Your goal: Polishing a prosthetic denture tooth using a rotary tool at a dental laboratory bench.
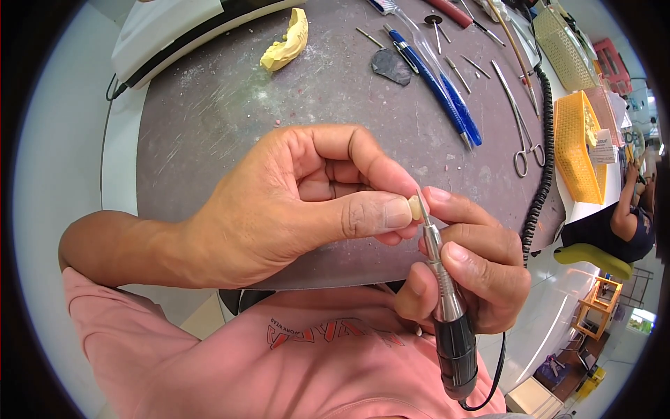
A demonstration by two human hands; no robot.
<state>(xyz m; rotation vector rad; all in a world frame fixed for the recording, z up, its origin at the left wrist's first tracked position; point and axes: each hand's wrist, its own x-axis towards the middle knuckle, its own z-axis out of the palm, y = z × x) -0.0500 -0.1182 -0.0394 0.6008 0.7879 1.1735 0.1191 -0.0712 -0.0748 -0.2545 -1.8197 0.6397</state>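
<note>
Between thumb and fingertips, my left hand [307, 188] pinches a small cream-coloured dental crown [414, 207]. My right hand [481, 258] is wrapped round a dental handpiece [447, 300] with a silver front and a black rear, its cord trailing below. The thin pointed bur [423, 209] at its tip lies against or just in front of the crown; I cannot tell whether they touch. Both hands meet above the table's near edge, and the right fingertips are close to the left ones. Much of the crown is hidden by my left thumb and fingers.
Beyond my hands, a yellow dental model [287, 42] lies on the dusty grey table [209, 133]. A blue pen [419, 70], a toothbrush [447, 91], forceps [520, 119] and several burs lie far right, beside a coiled black cord [548, 140] and a yellow basket [579, 150]. A person [621, 216] sits farther right.
</note>
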